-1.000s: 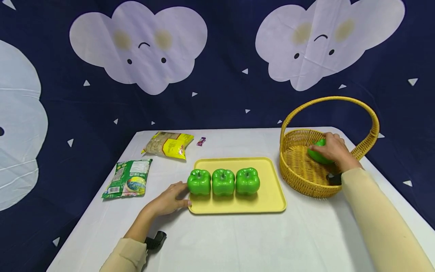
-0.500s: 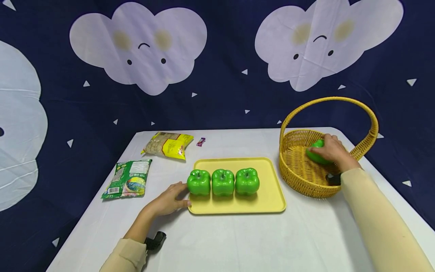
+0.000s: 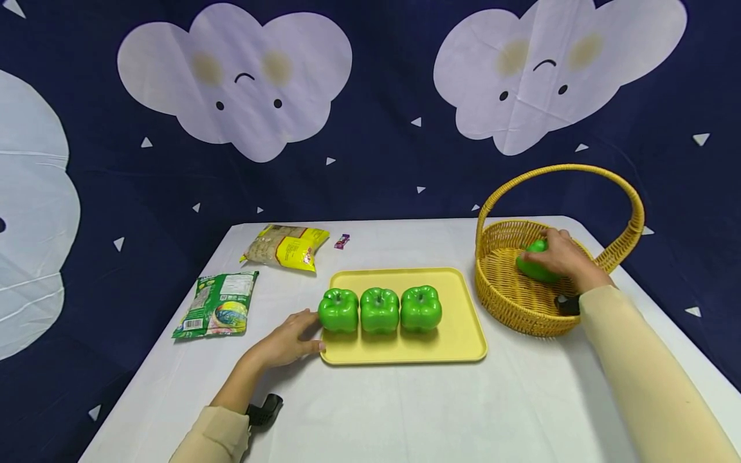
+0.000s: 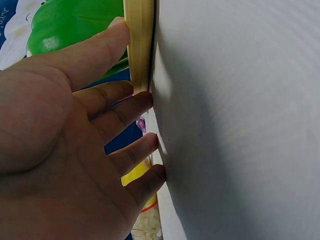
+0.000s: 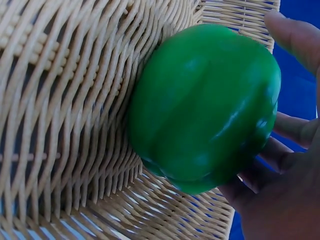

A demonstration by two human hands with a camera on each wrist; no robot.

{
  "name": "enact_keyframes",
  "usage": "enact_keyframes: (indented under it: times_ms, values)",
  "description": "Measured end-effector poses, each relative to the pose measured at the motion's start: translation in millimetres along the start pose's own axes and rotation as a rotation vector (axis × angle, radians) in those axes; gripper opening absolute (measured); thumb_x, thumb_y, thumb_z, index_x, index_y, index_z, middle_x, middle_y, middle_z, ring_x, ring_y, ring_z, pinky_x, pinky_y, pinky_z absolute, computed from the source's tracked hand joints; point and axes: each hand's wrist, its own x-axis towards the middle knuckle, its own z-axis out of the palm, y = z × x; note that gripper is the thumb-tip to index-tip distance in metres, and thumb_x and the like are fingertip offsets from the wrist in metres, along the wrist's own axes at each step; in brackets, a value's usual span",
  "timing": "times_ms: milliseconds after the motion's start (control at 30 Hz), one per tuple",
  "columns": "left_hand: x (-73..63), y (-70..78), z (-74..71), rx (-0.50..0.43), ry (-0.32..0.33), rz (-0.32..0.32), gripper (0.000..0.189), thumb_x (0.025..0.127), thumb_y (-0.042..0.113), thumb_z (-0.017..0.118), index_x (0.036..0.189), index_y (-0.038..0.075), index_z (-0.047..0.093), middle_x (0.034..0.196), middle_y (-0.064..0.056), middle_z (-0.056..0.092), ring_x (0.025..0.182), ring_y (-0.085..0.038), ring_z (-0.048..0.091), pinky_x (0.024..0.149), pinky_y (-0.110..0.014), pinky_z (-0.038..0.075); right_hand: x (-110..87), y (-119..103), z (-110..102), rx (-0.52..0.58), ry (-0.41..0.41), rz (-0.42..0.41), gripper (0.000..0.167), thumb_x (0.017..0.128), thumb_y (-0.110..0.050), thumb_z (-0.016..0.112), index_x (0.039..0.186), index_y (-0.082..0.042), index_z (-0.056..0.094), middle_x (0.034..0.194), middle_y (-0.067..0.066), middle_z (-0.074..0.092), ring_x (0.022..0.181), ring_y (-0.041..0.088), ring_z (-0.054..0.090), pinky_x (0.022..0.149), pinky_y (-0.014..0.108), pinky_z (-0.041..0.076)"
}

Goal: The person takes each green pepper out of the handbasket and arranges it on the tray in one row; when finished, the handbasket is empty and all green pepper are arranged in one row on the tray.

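Inside the wicker basket my right hand is at a green bell pepper. In the right wrist view this bell pepper lies against the woven floor. The thumb stands apart from it, and the other fingers extend along its near side. My left hand is spread at the left edge of the yellow tray. Its thumb tip meets the tray rim, with the other fingertips at the tablecloth. Three green bell peppers stand in a row on the tray.
A green snack packet lies at the left of the white table. Behind it are a yellow bag and a small purple wrapped sweet. The basket's tall handle arches above my right hand. A dark blue cloud-print cloth hangs behind.
The bell pepper in the basket has shifted slightly left and toward the basket's middle, and my right hand has moved a little left with it. My left hand and the tray have stayed put.
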Motion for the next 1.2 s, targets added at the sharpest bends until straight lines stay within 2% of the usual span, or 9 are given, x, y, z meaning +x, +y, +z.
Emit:
enact_keyframes:
  times_ms: [133,333,800,1033,1200]
  values:
    - [-0.4,0.9,0.0,0.003,0.001,0.020,0.065,0.085,0.029,0.068,0.140,0.003,0.043,0.147,-0.021,0.039,0.142,-0.045,0.021,0.115,-0.061,0.018,0.8,0.4,0.6,-0.010,-0.018,-0.034,0.086,0.086,-0.043,0.064,0.135,0.018,0.027,0.119,0.037,0.035,0.099,0.042,0.045,0.077,0.042,0.047]
    - [-0.8,1.3,0.4,0.005,-0.001,0.012,0.065,0.086,0.028,0.068,0.140,0.004,0.043,0.147,-0.020,0.039,0.142,-0.044,0.021,0.115,-0.061,0.018,0.2,0.7,2.1,-0.033,-0.046,-0.075,0.076,0.084,-0.039,0.066,0.126,0.018,0.036,0.108,0.032,0.047,0.094,0.038,0.051,0.071,0.035,0.048]
    - [0.1,2.0,-0.6,-0.001,-0.002,0.007,0.065,0.086,0.028,0.067,0.141,0.004,0.042,0.148,-0.020,0.038,0.142,-0.043,0.021,0.115,-0.061,0.018,-1.0,3.4,2.1,-0.077,-0.093,-0.087,0.081,0.081,-0.039,0.070,0.126,0.018,0.033,0.106,0.032,0.049,0.091,0.037,0.053,0.071,0.037,0.049]
    - [-0.5,2.5,-0.7,0.001,-0.004,0.016,0.065,0.086,0.027,0.067,0.141,0.003,0.041,0.148,-0.020,0.039,0.142,-0.044,0.021,0.115,-0.061,0.018,-2.1,2.1,1.8,0.004,-0.076,-0.089,0.074,0.084,-0.034,0.068,0.125,0.016,0.033,0.108,0.031,0.048,0.093,0.038,0.053,0.071,0.035,0.050]
    - [-0.4,3.1,-0.9,0.002,-0.004,0.019,0.065,0.086,0.027,0.067,0.141,0.003,0.041,0.148,-0.019,0.039,0.142,-0.044,0.021,0.115,-0.061,0.018,-2.0,-2.0,-2.6,0.048,-0.065,-0.090,0.078,0.086,-0.036,0.066,0.129,0.016,0.029,0.110,0.030,0.047,0.093,0.036,0.053,0.068,0.030,0.049]
